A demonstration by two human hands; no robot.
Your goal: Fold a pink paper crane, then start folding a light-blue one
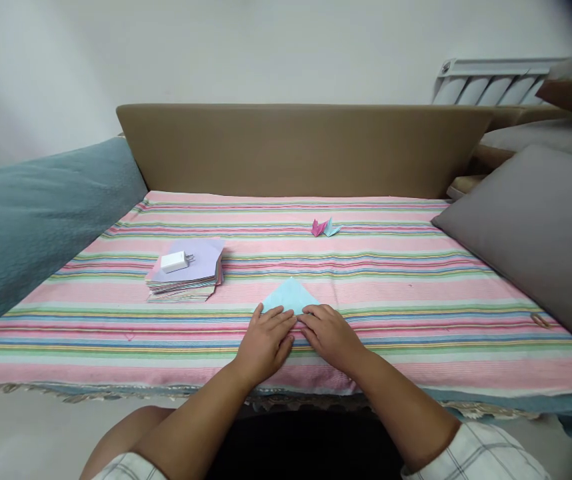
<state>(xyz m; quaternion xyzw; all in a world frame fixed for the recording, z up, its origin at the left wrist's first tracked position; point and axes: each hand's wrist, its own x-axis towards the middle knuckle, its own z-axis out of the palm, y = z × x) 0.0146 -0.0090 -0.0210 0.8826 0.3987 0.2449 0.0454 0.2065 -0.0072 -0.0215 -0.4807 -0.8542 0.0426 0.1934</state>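
A light blue paper [290,295], folded to a triangle with its point away from me, lies on the striped cloth [366,293]. My left hand [267,337] rests on the paper's near edge at the left, its fingers spread. On the right part of that edge lies my right hand [330,335], fingers stretched out and pressing down. The fingertips of both hands nearly meet at the middle of the edge, which they partly cover.
At the left, a white charger plug [175,261] sits on a stack of coloured paper [206,257]. Further back are small pink [319,228] and blue [331,228] folded papers. A grey cushion [541,233] borders the right, a teal cushion [51,213] the left.
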